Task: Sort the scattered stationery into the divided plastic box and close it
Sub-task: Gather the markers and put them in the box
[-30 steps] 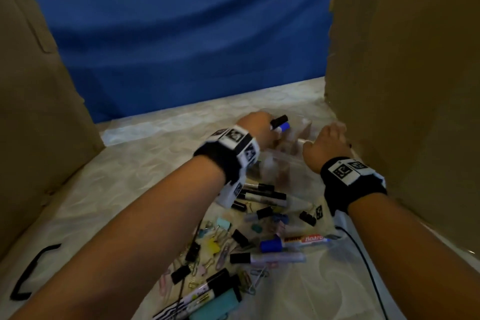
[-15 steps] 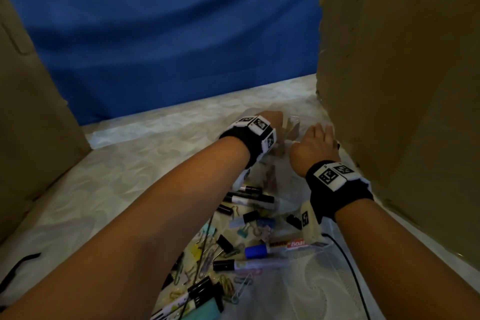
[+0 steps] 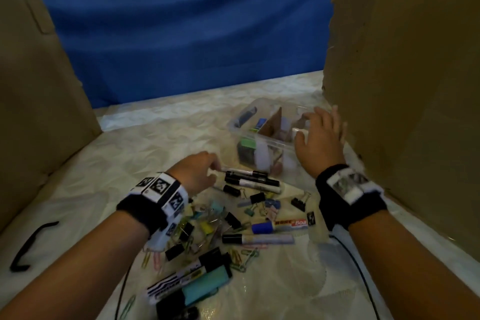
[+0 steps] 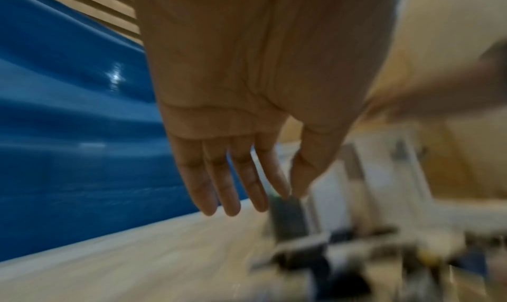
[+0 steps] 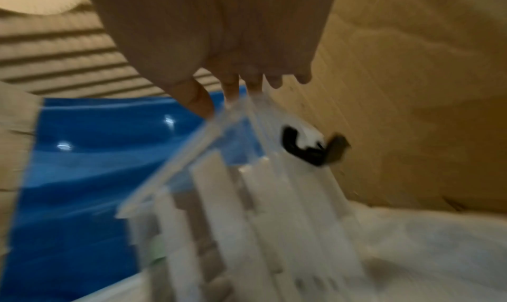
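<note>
Stationery [image 3: 233, 218] lies scattered near the person: markers, binder clips and paper clips. Beyond it sits the clear divided box [image 3: 242, 135], lid off. Left hand [image 3: 194, 173], fingers loosely straight, touches a black-capped marker [image 3: 246, 173]. Right hand [image 3: 320, 139] rests spread on the box's right rim.

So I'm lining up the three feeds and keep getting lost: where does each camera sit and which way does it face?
Head: worn on the head, looking forward and down at the plastic box and scattered stationery; both forearms show.
Left wrist: under the left hand, looking along the palm and straight fingers toward the blurred box.
Right wrist: under the right hand, looking along its fingertips on the box rim.
Shared: all three show the box, blue backdrop and cardboard walls.
</note>
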Demonstrator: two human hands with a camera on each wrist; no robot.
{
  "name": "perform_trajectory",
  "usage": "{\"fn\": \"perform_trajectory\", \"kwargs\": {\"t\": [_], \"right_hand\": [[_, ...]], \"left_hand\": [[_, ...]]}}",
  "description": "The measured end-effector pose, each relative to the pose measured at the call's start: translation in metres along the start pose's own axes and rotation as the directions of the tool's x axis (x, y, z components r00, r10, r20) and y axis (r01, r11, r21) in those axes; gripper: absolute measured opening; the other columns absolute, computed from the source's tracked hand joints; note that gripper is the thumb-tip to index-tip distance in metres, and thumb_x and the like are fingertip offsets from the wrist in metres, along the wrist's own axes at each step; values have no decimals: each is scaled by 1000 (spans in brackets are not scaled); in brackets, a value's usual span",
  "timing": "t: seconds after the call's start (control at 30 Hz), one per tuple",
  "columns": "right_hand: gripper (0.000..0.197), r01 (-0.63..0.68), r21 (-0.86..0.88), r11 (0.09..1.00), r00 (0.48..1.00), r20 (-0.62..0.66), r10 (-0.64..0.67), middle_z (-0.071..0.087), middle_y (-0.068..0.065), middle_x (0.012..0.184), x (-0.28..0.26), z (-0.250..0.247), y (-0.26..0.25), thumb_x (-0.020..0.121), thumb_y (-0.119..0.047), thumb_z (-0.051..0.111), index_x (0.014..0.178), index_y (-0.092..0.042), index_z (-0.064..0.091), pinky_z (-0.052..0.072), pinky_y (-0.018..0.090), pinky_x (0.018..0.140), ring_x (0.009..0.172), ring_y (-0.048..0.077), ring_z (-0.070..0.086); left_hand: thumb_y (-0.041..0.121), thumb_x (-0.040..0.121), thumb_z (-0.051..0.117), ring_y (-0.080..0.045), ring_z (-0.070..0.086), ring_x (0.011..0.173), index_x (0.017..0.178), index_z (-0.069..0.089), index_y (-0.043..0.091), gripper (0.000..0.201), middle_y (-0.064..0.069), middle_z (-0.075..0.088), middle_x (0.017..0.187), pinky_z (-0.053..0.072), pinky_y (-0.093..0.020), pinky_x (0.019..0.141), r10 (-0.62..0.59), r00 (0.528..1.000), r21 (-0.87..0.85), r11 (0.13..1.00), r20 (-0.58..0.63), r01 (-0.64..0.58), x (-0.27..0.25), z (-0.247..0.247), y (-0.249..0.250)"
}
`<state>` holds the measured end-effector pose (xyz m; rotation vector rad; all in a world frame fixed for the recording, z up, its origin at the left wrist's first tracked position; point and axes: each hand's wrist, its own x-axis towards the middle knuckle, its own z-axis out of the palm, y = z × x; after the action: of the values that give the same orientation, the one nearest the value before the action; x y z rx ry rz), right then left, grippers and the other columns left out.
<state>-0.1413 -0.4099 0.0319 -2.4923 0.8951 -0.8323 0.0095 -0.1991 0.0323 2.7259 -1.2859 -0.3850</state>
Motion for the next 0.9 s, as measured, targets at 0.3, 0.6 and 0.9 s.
{"fn": "perform_trajectory", "kwargs": {"t": [0.3, 0.6, 0.9], "right_hand": [[25, 258, -299, 919, 717, 696, 25, 58, 8, 119, -79, 18, -11, 92, -15, 49, 115, -14, 57, 47, 33, 89, 109, 25, 58], [33, 382, -432, 817, 667, 741, 80, 60, 9, 119, -84, 25, -15, 87, -22, 56, 119, -14, 55, 48, 34, 87, 111, 27, 58], [11, 77, -87, 993, 728, 686, 4, 46, -7, 75, -90, 14, -28, 89, -19, 48, 87, -24, 38, 35, 24, 58, 69, 13, 47]], "left_hand": [[3, 93, 44, -30, 43, 118, 130, 40, 28, 45, -6, 39, 134, 41, -39, 94, -59, 983, 181, 983, 174, 27, 16, 37, -25], [13, 92, 49, -32, 45, 114, 119, 51, 20, 29, -10, 48, 121, 43, -41, 88, -27, 998, 309, 951, 61, 7, 33, 46, -19], [29, 95, 49, -34, 51, 109, 115, 46, 9, 29, -15, 54, 120, 41, -39, 83, 83, 996, 189, 979, -28, -77, 37, 31, -18]]}}
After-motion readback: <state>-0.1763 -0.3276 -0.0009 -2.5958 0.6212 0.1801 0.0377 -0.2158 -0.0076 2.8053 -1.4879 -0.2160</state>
